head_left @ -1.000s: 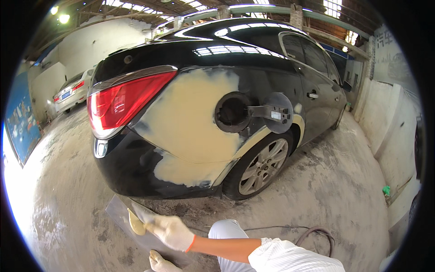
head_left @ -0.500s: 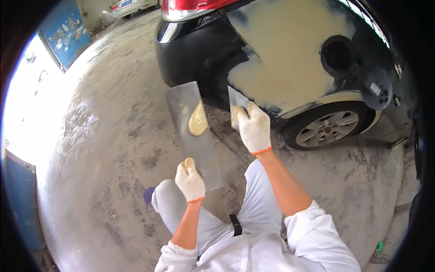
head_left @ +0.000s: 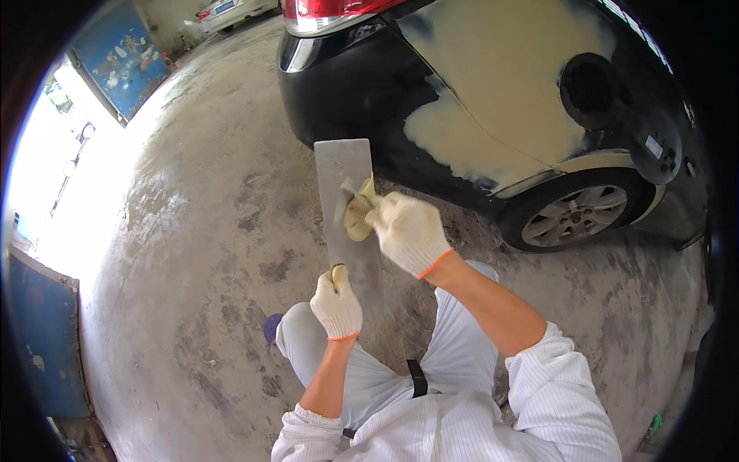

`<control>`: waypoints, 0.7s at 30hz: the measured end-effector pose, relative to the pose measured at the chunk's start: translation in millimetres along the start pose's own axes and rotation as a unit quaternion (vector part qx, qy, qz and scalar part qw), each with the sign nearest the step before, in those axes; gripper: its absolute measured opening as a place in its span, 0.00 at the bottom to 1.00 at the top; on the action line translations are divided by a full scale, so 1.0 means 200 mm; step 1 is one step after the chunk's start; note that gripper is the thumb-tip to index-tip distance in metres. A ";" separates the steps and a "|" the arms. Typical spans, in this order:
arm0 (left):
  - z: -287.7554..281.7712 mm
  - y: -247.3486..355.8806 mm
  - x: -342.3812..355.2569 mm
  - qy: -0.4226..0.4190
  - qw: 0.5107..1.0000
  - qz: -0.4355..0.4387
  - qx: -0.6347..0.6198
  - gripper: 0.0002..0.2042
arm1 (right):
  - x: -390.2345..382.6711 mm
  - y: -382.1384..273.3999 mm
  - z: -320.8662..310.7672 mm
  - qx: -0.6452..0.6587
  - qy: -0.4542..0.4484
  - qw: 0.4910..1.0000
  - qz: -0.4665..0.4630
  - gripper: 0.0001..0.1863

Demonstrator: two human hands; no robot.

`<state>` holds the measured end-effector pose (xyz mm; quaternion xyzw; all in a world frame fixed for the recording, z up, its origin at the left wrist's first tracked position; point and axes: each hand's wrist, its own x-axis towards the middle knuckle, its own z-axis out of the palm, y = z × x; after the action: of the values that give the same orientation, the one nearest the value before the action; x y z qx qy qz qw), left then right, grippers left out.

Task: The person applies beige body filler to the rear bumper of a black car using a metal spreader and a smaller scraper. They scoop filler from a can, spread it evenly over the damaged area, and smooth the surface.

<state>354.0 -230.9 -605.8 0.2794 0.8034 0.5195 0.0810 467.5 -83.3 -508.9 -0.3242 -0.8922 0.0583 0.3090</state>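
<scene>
Pinching the plate (head_left: 342, 163) with my left hand (head_left: 337, 305); right hand (head_left: 408, 231) grips the spreader (head_left: 346, 202), now over the plate, not beside, so putty's (head_left: 356, 230) getting worked, I guess.

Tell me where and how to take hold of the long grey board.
Likely best by its near left edge, coming from the person's own side, thumb on top: the board is thin and flat, and its near end looks bare, while the cream paste lies farther up. The left hand holds it by that near edge.
</scene>
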 end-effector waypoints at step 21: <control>-0.36 0.26 0.28 0.121 0.983 0.133 -0.031 0.13 | -0.02 -0.24 -0.19 0.661 0.165 0.716 0.153 0.13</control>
<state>296.7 -243.1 -518.0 0.3160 0.7467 0.5801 -0.0777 466.0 -127.8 -465.9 -0.1740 -0.5003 0.6248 0.5736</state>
